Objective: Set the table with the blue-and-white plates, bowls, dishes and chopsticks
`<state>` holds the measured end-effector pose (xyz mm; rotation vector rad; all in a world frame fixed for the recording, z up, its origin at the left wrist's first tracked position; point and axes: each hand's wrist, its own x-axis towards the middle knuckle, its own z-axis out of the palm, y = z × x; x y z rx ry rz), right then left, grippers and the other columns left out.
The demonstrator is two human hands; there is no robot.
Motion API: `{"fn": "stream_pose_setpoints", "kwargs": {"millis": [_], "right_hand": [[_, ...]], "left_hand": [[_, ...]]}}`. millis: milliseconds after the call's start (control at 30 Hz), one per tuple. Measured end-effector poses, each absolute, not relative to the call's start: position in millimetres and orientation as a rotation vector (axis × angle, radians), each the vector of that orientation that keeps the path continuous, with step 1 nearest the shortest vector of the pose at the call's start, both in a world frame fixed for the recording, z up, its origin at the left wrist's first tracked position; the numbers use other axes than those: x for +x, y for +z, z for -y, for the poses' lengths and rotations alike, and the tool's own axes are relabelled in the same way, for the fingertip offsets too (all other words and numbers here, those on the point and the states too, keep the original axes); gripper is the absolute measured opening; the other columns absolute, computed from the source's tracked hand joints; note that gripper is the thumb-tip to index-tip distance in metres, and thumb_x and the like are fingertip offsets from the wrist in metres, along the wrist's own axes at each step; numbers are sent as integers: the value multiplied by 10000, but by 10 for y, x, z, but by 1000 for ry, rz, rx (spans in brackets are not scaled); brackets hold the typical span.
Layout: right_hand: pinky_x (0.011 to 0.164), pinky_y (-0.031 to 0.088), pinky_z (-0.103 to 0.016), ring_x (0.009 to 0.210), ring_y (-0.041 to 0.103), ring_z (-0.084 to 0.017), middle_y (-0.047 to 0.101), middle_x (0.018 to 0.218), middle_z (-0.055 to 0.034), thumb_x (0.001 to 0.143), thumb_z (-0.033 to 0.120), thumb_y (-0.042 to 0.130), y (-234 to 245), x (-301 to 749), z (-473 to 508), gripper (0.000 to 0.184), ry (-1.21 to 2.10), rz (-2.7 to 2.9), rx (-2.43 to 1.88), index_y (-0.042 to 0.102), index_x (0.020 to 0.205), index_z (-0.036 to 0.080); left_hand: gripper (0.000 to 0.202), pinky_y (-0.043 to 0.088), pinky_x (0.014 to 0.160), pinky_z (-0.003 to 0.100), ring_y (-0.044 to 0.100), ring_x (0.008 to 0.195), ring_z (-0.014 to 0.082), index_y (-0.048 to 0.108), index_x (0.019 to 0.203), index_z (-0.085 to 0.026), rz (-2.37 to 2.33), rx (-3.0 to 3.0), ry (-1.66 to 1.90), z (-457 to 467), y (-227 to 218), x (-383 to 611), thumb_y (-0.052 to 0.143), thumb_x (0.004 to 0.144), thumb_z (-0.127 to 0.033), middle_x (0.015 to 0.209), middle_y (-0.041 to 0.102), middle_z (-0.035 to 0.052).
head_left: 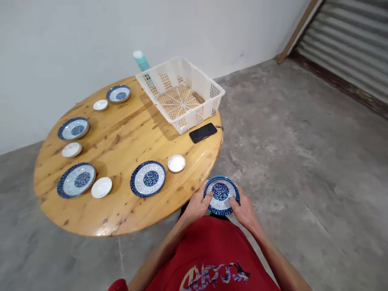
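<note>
Between my two hands, in front of my red shirt and just past the table's edge, is a small stack of blue-and-white plates. A second rim shows under the top plate; how many there are I cannot tell. My left hand is closed on the left side of the stack, thumb over the rim. On the opposite side my right hand grips it the same way, its fingers hidden underneath. Nearest on the table are a blue-rimmed plate and a small white bowl.
Along the left of the round wooden table lie several more blue-rimmed plates and small white bowls. A white plastic basket, a black phone and a teal bottle are toward the back right, near the wall.
</note>
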<state>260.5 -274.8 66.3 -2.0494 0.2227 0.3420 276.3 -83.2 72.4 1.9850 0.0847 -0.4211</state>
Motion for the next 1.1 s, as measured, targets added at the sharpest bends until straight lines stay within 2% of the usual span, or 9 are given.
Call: {"fn": "stream_pose_setpoints", "kwargs": {"millis": [133, 267, 367, 533, 600, 733, 800, 933, 1100], "right_hand": [[806, 538, -356, 862, 670, -245, 730, 968, -78, 782, 266, 456, 676, 2956, 2666, 503, 433, -92, -1986, 566, 1259, 152], [805, 543, -342, 884, 658, -233, 721, 986, -56, 761, 243, 469, 716, 3383, 2433, 434, 463, 22, -1927, 597, 1170, 176], [763, 542, -318, 838, 641, -218, 707, 920, -39, 739, 239, 475, 834, 3751, 2274, 362, 449, 103, -1939, 611, 1069, 177], [732, 547, -312, 789, 628, -200, 676, 849, -24, 726, 234, 490, 1246, 4386, 2050, 303, 349, 264, -1970, 620, 991, 165], [662, 558, -301, 728, 625, -188, 662, 800, -14, 722, 232, 503, 1451, 4658, 1956, 284, 337, 300, -1958, 619, 972, 161], [524, 555, -257, 600, 617, -154, 645, 715, -8, 742, 208, 522, 1797, 5273, 1758, 219, 404, 384, -1874, 618, 924, 132], [570, 583, -270, 668, 655, -159, 671, 772, -24, 785, 200, 531, 1902, 5617, 1656, 217, 399, 430, -1835, 618, 963, 111], [676, 594, -301, 784, 701, -165, 693, 864, -50, 882, 191, 489, 1985, 6342, 1467, 215, 450, 484, -1817, 608, 1001, 57], [693, 589, -298, 765, 720, -170, 692, 805, -44, 935, 165, 371, 1849, 7168, 1300, 278, 605, 488, -1831, 617, 982, 44]], "left_hand": [[512, 462, 1023, 398, 625, 1144, 262, 508, 1378, -147, -148, 1957, -442, 727, 727, 2882, 439, 935, -393, 1267, 666, 125], [460, 487, 961, 377, 662, 1052, 258, 533, 1298, -163, -216, 1985, -400, 492, 792, 3134, 432, 944, -438, 1146, 711, 107], [474, 491, 942, 378, 667, 1040, 272, 518, 1296, -169, -215, 2025, -355, 319, 941, 3388, 436, 941, -471, 1111, 716, 103], [458, 483, 966, 407, 652, 1077, 289, 542, 1256, -193, -190, 2114, -222, 48, 1310, 3874, 453, 944, -516, 1092, 714, 85], [445, 499, 948, 409, 651, 1065, 286, 562, 1223, -185, -169, 2121, -149, -43, 1482, 4100, 471, 939, -515, 1072, 710, 84], [414, 557, 813, 359, 675, 893, 228, 568, 1178, -149, -139, 2006, -44, -166, 1829, 4616, 489, 936, -476, 960, 697, 73], [397, 570, 753, 328, 671, 820, 193, 560, 1163, -135, -158, 1932, -26, -207, 1969, 4906, 500, 937, -456, 924, 692, 70], [325, 568, 759, 310, 685, 828, 164, 567, 1129, -118, -218, 1884, -6, -284, 2103, 5518, 444, 984, -382, 905, 688, 55], [312, 576, 722, 323, 694, 679, 144, 595, 1118, -118, -318, 1817, 0, -339, 1955, 6228, 427, 1001, -354, 864, 703, 54]]}}
